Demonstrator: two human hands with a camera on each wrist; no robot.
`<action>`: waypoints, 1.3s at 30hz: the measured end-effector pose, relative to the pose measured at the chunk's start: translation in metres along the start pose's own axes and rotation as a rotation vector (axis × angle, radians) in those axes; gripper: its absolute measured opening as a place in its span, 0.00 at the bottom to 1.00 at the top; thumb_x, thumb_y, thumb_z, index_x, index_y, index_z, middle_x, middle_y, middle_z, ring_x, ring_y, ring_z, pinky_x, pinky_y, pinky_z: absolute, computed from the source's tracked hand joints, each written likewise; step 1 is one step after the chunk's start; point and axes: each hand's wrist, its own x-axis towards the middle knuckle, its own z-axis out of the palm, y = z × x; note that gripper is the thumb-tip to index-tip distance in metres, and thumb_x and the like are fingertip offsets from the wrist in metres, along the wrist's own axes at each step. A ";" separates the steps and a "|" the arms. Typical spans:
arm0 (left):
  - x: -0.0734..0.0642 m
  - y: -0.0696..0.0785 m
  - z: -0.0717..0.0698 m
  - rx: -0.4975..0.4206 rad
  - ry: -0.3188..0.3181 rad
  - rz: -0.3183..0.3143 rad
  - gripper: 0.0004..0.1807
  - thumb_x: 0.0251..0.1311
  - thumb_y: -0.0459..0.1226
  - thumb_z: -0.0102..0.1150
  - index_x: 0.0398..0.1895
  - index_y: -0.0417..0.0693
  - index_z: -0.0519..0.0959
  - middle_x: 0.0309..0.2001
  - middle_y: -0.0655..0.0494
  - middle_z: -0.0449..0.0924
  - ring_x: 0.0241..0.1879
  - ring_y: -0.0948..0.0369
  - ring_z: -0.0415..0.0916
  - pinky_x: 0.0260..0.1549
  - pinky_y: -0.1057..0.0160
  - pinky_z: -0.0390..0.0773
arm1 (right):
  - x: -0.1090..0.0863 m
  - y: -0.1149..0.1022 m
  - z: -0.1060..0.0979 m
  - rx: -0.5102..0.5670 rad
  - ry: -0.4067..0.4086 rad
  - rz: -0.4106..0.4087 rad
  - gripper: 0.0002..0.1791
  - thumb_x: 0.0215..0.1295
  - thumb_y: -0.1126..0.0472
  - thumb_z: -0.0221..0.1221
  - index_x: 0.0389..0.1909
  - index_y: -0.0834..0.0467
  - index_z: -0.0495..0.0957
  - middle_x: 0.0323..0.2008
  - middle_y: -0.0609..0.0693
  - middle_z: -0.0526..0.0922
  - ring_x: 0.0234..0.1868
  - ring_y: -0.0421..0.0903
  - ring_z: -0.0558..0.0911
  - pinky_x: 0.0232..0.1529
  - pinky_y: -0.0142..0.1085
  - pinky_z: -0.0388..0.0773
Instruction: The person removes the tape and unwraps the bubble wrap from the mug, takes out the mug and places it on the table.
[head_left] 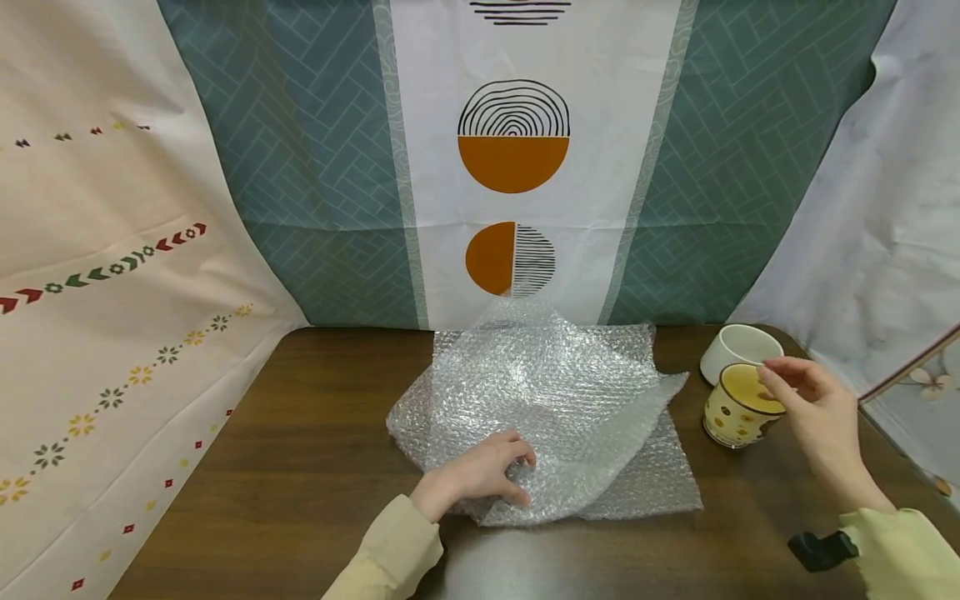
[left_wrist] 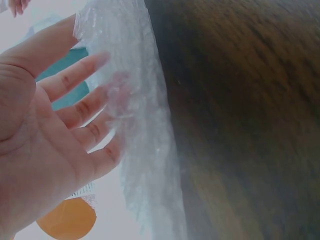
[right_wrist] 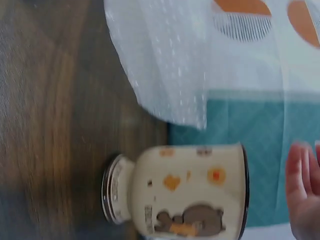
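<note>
A sheet of bubble wrap (head_left: 555, 392) lies crumpled in layers on the table, its right corner curling up. My left hand (head_left: 483, 473) rests at its near left part, fingers loosely bent and thumb apart. In the left wrist view, the fingers of that hand (left_wrist: 55, 120) are spread, and the tips show hazily through the bubble wrap (left_wrist: 145, 125). A pale yellow cup (head_left: 738, 412) with a bear print (right_wrist: 202, 220) stands upright at the right. Just off its rim hovers my right hand (head_left: 817, 408), fingers loosely bent and holding nothing; the right wrist view shows a gap between them.
Close behind the yellow cup stands a white cup (head_left: 738, 346). Patterned cloth (head_left: 517, 167) hangs along the back of the brown wooden table (head_left: 300, 467), with more cloth on both sides. A dark strap end (head_left: 822, 552) sticks out by the right sleeve.
</note>
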 end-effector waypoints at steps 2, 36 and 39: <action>0.000 -0.001 -0.001 -0.014 -0.001 -0.003 0.24 0.42 0.45 0.70 0.43 0.49 0.75 0.37 0.63 0.67 0.35 0.66 0.66 0.34 0.71 0.69 | -0.002 -0.003 0.009 0.005 -0.082 -0.042 0.08 0.59 0.73 0.57 0.40 0.70 0.74 0.29 0.46 0.81 0.25 0.36 0.79 0.26 0.24 0.74; -0.049 -0.061 -0.060 0.010 0.605 -0.522 0.22 0.52 0.39 0.64 0.47 0.34 0.72 0.44 0.39 0.65 0.43 0.44 0.62 0.29 0.51 0.70 | -0.001 0.109 0.072 0.198 -0.455 0.534 0.44 0.55 0.39 0.58 0.54 0.71 0.55 0.40 0.68 0.73 0.35 0.57 0.80 0.33 0.47 0.77; -0.056 -0.065 -0.060 0.049 0.572 -0.646 0.26 0.52 0.42 0.63 0.47 0.31 0.69 0.42 0.36 0.63 0.40 0.42 0.62 0.24 0.50 0.69 | 0.001 0.105 0.073 0.211 -0.468 0.550 0.46 0.54 0.38 0.58 0.55 0.72 0.53 0.40 0.68 0.73 0.36 0.56 0.80 0.34 0.47 0.76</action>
